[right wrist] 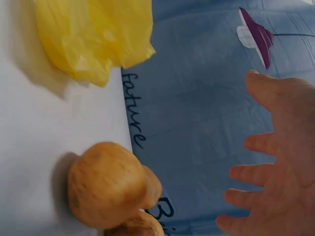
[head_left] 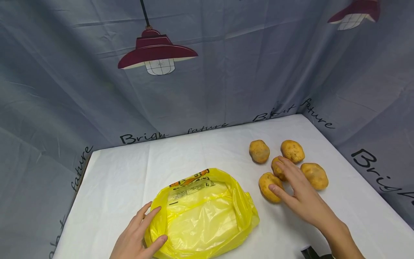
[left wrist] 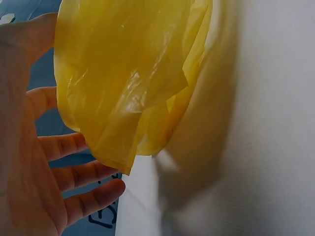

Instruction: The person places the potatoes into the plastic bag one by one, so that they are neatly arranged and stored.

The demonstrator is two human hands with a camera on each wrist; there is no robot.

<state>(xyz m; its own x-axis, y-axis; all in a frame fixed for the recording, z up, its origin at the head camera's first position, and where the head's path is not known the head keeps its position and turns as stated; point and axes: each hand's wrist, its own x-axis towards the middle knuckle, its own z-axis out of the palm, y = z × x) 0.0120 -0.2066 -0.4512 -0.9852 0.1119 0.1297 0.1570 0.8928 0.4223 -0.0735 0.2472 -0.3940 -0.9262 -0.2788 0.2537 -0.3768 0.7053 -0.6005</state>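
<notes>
A yellow plastic bag (head_left: 202,219) lies on the white table with its mouth spread wide toward me. My left hand (head_left: 137,233) is at the bag's left rim, fingers spread and loosely extended; the left wrist view shows the fingers (left wrist: 91,196) along the yellow film. Over on the right, my right hand (head_left: 305,194) hovers above a group of potatoes, its fingers apart and nothing held. Nearest its thumb is one potato (head_left: 269,187); another potato (head_left: 277,169) is partly hidden under the fingers. In the right wrist view a potato (right wrist: 106,184) stands clear of the palm.
More potatoes lie around the right hand: one at the back left (head_left: 259,151), a potato farther back (head_left: 292,151) and a potato to the right (head_left: 314,176). A black object (head_left: 310,252) shows at the bottom edge. Grey printed curtains (head_left: 207,90) border the table (head_left: 116,180).
</notes>
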